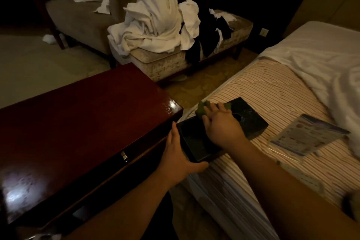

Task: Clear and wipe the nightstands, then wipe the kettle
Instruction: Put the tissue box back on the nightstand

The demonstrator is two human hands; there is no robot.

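Nightstand sits nearest at the left, its glossy red-brown top bare and catching a glare, a drawer front just below the edge. Beside it, a black tray lies on the corner of the striped mattress, partly overhanging the edge. The left hand clasps the tray's near rim, fingers wrapped under it; the right hand presses a green cloth flat against the tray's far side, fingers spread over it. Just behind sits a black tissue box, touching the tray (its oval slot shows). A laminated leaflet lies further along the mattress. Beyond, white linen is heaped on an upholstered bench, with an armchair behind. No kettle is in view.

The risk, judging from this: the tray's overhang on soft bedding could tip it floorward if the left hand loosens while the right pushes hard.
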